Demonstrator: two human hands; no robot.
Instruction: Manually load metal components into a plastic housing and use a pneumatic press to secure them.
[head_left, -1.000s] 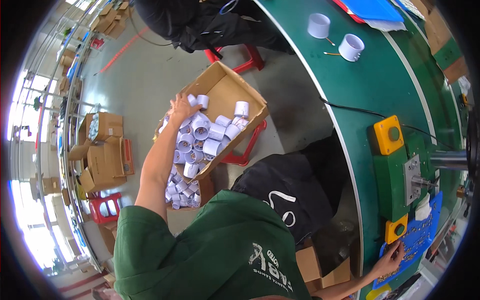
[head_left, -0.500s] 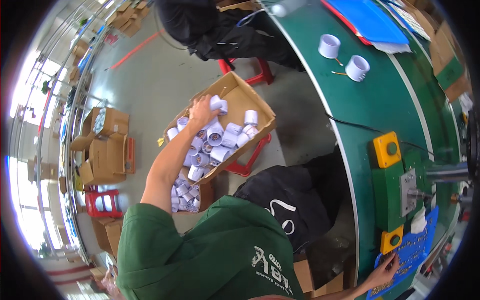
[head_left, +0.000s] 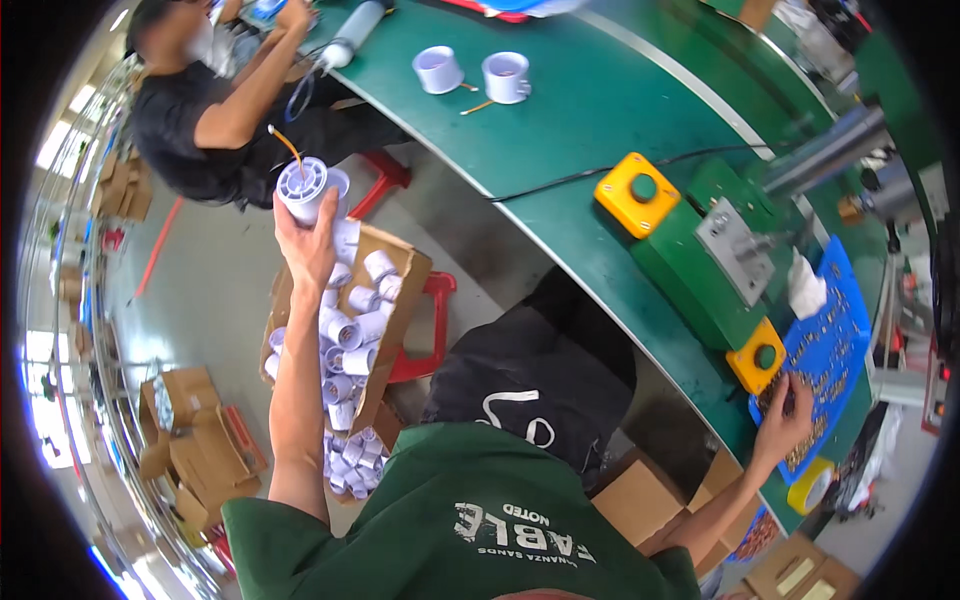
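Note:
My left hand is raised above the carton, closed round a white plastic cylinder. The piece shows a ribbed round end, and an orange wire sticks up from it. A second white piece is just behind it; whether my fingers hold that too, I cannot tell. Below, an open carton contains several similar white cylinders, jumbled together. My right hand rests at the edge of a blue mat strewn with small metal parts. Its fingers are curled together, and what they pinch is too small to make out.
A green press fixture with a metal plate sits on the green table, between two yellow button boxes. Two white cylinders stand farther back. A red stool supports the carton. Another person sits at far left.
My left hand has come up out of the carton with a white cylinder. My right hand stays by the small parts on the blue mat. The whole view has turned.

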